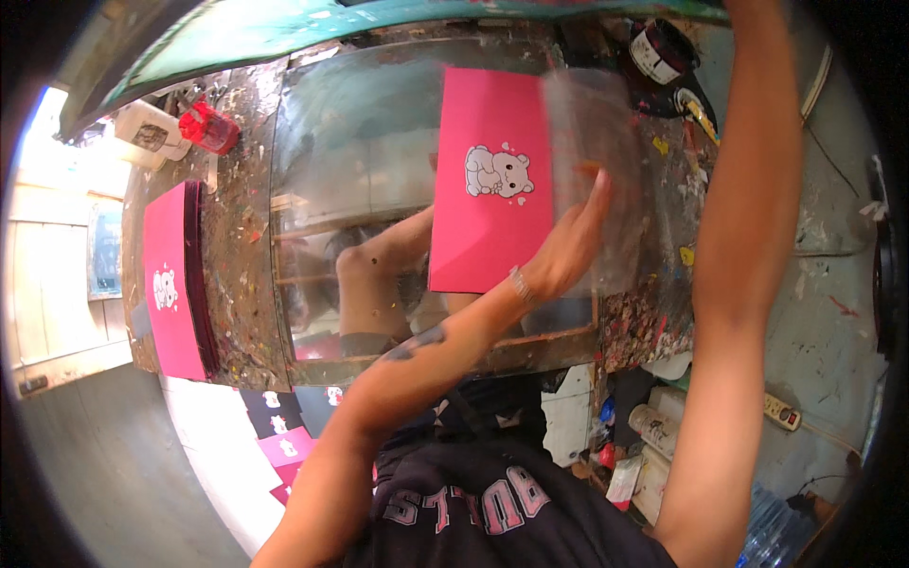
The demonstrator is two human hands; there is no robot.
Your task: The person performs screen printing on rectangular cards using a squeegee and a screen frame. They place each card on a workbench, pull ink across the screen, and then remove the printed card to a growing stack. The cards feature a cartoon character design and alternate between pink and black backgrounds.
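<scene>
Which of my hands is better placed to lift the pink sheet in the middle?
Probably your left hand: it is at the right edge of the pink sheet, while your right arm reaches forward, its hand out of view.

Workshop, printing type — tabletop [237, 246] crusted with splashed colour; reflective panel [350, 170] at centre, bearing a pink printed card [492, 232]; matching stack [172, 336] (same cartoon animal [165, 288] uppermost) at left edge; red-stained tub [209, 130] at far left corner — dark labelled jar [658, 53] at far right.
</scene>
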